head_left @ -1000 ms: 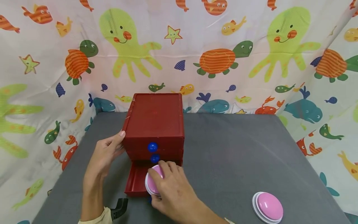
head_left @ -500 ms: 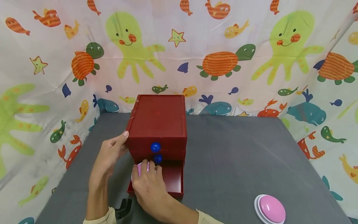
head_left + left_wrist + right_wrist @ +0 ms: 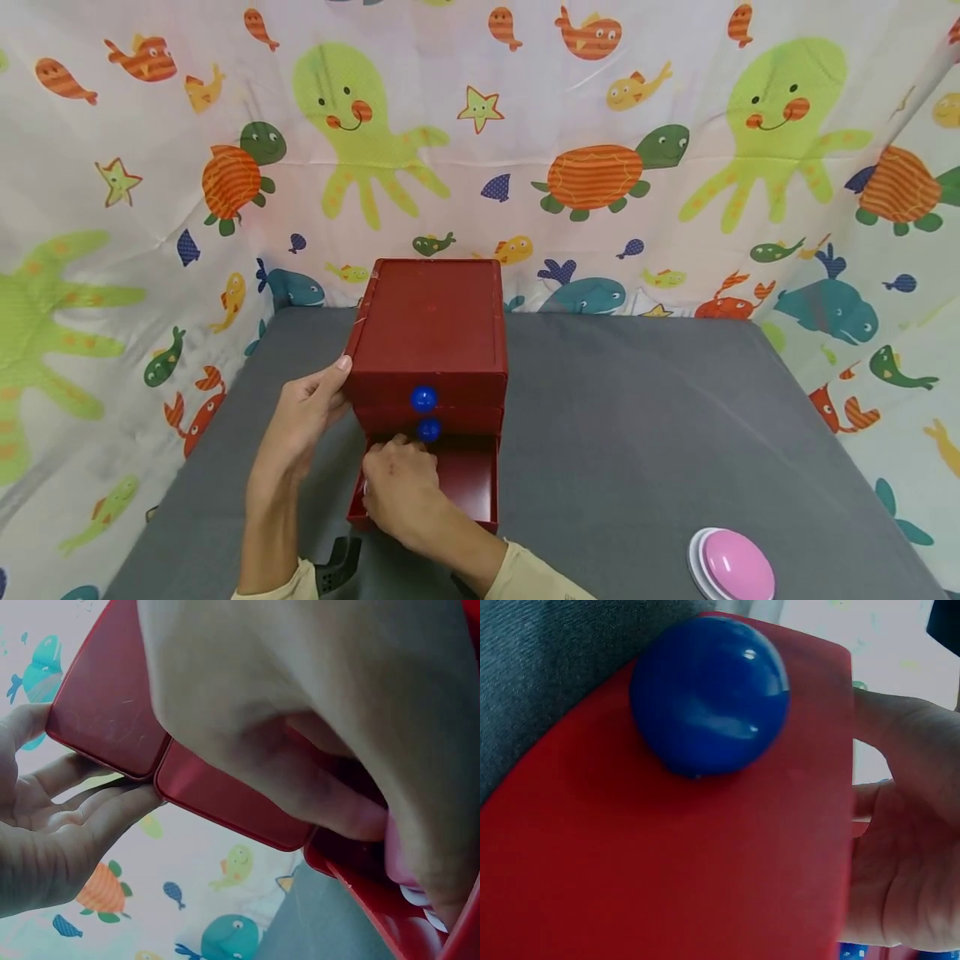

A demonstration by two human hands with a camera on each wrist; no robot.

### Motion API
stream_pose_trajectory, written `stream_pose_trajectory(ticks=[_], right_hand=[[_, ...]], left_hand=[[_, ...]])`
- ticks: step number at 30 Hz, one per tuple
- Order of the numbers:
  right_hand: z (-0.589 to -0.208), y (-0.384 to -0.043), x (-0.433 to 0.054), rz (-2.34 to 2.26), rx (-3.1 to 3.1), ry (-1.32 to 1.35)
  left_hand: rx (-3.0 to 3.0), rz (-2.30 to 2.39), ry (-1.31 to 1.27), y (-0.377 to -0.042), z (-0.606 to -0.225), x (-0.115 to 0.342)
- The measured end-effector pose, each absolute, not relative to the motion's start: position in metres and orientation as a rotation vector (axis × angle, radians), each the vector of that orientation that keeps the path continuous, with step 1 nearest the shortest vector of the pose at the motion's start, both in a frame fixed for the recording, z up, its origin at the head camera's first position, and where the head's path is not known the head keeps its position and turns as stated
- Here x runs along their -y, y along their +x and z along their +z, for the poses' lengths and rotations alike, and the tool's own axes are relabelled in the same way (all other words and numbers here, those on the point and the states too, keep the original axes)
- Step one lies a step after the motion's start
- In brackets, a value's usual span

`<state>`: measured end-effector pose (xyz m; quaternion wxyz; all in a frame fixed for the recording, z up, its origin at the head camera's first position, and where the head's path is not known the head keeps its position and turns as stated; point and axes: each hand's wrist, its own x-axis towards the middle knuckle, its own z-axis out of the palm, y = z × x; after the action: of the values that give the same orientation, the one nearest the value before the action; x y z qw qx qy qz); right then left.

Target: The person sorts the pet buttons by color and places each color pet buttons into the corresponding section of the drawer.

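A dark red drawer cabinet (image 3: pixel 431 317) with blue knobs (image 3: pixel 423 399) stands on the grey table, its lowest drawer (image 3: pixel 471 479) pulled out. My left hand (image 3: pixel 303 417) grips the cabinet's left side near the top front corner, thumb at the edge. Inside the left part of the open drawer is my right hand (image 3: pixel 401 492), its fingers around a pink push button (image 3: pixel 393 851) with a white base. In the head view that button is almost wholly hidden by the hand. The right wrist view shows a red drawer front with a large blue knob (image 3: pixel 709 697) close up.
A second pink push button (image 3: pixel 738 565) on a white base lies at the table's (image 3: pixel 615 433) front right. Behind and at both sides hangs a white curtain (image 3: pixel 480 183) printed with sea animals.
My right hand has carried the pink button leftward and down into the open drawer's left part. My left hand keeps its place on the cabinet. The head view has shifted slightly.
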<state>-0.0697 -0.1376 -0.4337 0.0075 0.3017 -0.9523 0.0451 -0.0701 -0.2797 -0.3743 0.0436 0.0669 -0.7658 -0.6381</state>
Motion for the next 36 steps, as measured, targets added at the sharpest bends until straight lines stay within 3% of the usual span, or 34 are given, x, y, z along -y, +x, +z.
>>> stream_pose_trajectory(ticks=[15,36], right_hand=[[-0.436,-0.071,0.134,0.098,3.069,0.932],[-0.424,-0.066,0.104,0.223,3.068,1.233]], left_hand=[[2.372,-1.951,0.198,-0.07,-0.37,0.273],[2.397,-1.933,0.243,-0.069,-0.37,0.28]])
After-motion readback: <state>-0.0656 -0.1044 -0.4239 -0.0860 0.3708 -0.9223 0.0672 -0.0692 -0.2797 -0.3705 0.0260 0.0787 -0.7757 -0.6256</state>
